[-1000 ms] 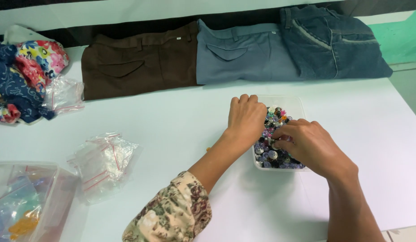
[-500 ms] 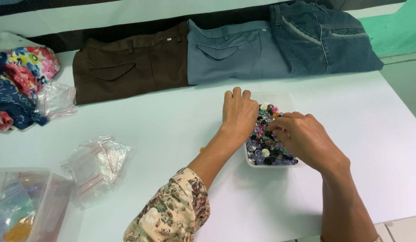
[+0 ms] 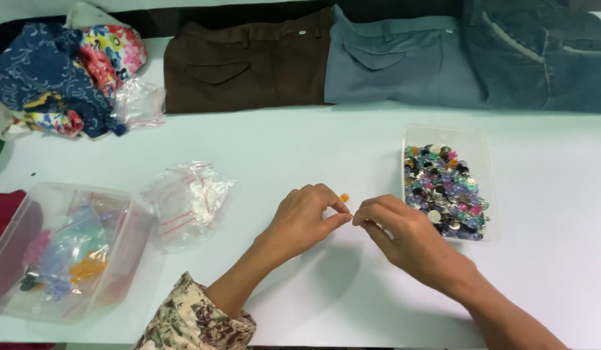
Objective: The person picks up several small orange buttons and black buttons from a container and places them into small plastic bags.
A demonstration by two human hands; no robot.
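- Surface (image 3: 300, 142): pale, wide, fills most of the view; everything below lies on it.
- Far edge: three folded trousers side by side, brown trousers (image 3: 248, 68) on the left, grey-blue trousers (image 3: 397, 65) in the middle, dark denim trousers (image 3: 540, 58) on the right.
- Far left: heap of patterned fabric (image 3: 60, 78), navy and floral prints, with a small clear bag (image 3: 139, 104) touching its right side.
- Near left: clear plastic tub (image 3: 128, 253), holding bagged coloured pieces; a crumpled zip bag (image 3: 187, 198) lies just beside its right wall.
- Right of centre: white rectangular tray (image 3: 446, 133), heaped with mixed buttons (image 3: 443, 191) in purple, black, silver and pink.
- Left hand (image 3: 300, 220): centre of the surface, floral sleeve at the forearm, fingers curled, thumb and forefinger pinched together; whether they grip anything cannot be told.
- Right hand (image 3: 404, 233): just right of the left hand, near the tray's left wall, fingers bent and tips pinched toward the left hand; nothing visible between them.
- Orange button (image 3: 344, 197): tiny, just beyond the left hand's fingertips, between the two hands, left of the tray; touching or apart, cannot tell.
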